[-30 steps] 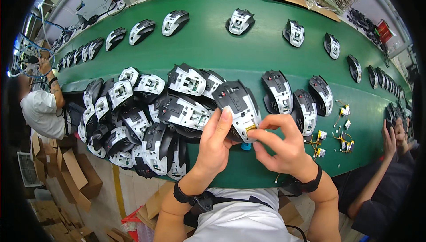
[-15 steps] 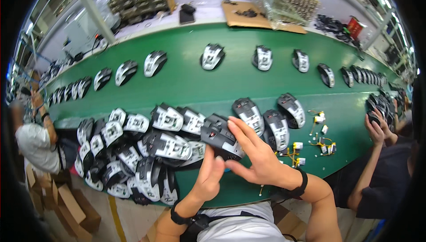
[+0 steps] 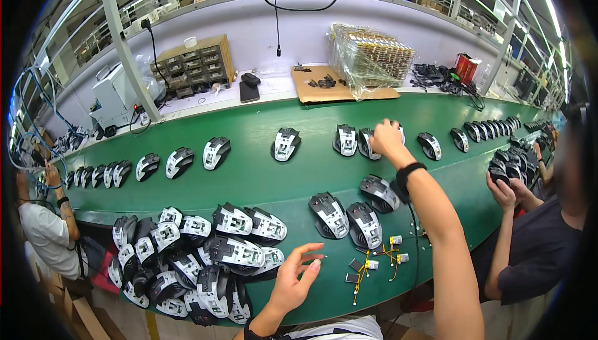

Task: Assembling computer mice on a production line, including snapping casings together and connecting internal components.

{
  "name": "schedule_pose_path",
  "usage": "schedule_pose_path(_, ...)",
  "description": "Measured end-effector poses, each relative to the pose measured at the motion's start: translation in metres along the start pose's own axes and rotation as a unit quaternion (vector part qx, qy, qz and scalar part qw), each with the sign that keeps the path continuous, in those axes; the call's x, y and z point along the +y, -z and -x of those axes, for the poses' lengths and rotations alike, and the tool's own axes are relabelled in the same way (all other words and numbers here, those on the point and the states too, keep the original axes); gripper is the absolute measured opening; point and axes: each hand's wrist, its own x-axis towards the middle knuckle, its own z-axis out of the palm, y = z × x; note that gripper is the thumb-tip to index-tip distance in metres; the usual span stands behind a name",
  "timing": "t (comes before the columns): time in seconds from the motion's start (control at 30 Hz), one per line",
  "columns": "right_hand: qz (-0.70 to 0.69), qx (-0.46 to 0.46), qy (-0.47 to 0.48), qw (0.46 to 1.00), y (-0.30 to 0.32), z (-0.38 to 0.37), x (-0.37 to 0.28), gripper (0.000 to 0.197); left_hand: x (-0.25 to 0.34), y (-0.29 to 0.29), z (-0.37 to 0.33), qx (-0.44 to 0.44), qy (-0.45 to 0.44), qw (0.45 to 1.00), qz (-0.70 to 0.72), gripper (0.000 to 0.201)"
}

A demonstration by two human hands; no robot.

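My right hand (image 3: 389, 140) reaches over the green bench to the far row, fingers curled at a partly assembled computer mouse (image 3: 400, 132), black and white, mostly covered by the hand. Another mouse (image 3: 367, 144) lies against the hand's left side; the fingertips are partly hidden. Closer in, my left hand (image 3: 295, 281) hovers above the near bench edge, fingers apart and holding nothing. To its left is a heap of open-shelled mice (image 3: 237, 253). Right of it lie two mice, one of them a grey-white mouse (image 3: 329, 215), and small battery packs (image 3: 372, 264) with yellow wires.
More mice (image 3: 217, 153) stand in a spaced row along the bench. Behind are a drawer cabinet (image 3: 194, 66), a cardboard sheet (image 3: 311, 94) and a plastic-wrapped stack (image 3: 374, 59). A cable (image 3: 416, 246) hangs by my right arm. Co-workers sit at both sides, one with hands (image 3: 503, 191) on a mouse.
The mouse that was between both hands is gone from there. My right hand has moved far forward to the row, and my left hand has opened near the edge. The view has tilted up.
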Motion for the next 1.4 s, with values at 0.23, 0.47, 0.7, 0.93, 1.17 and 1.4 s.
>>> schedule_pose_path(0.23, -0.028, -0.099, 0.113, 0.988, -0.015, -0.022, -0.054, 0.067, -0.013, -0.001, -0.006, -0.010, -0.009, 0.998, -0.058, 0.030)
schedule_pose_path(0.47, -0.089, -0.075, 0.135, 0.984, -0.011, 0.004, -0.055, 0.060, -0.006, -0.007, 0.004, -0.009, -0.012, 0.997, -0.077, 0.028)
schedule_pose_path(0.7, -0.559, -0.196, 0.221, 0.775, 0.090, 0.129, -0.081, 0.057, 0.001, 0.002, 0.003, 0.056, -0.031, 0.995, 0.075, 0.058)
schedule_pose_path(0.93, -0.418, -0.066, 0.409, 0.809, 0.096, 0.257, -0.130, 0.040, -0.002, 0.010, -0.001, 0.041, -0.067, 0.971, 0.227, 0.066)
schedule_pose_path(1.17, -0.191, -0.174, 0.526, 0.810, 0.082, 0.295, -0.056, 0.023, 0.005, 0.008, -0.005, 0.129, 0.029, 0.940, 0.315, 0.071)
schedule_pose_path(1.4, -0.226, -0.185, 0.465, 0.836, 0.038, 0.313, -0.044, 0.022, 0.003, 0.006, -0.004, 0.043, 0.054, 0.964, 0.258, 0.065)
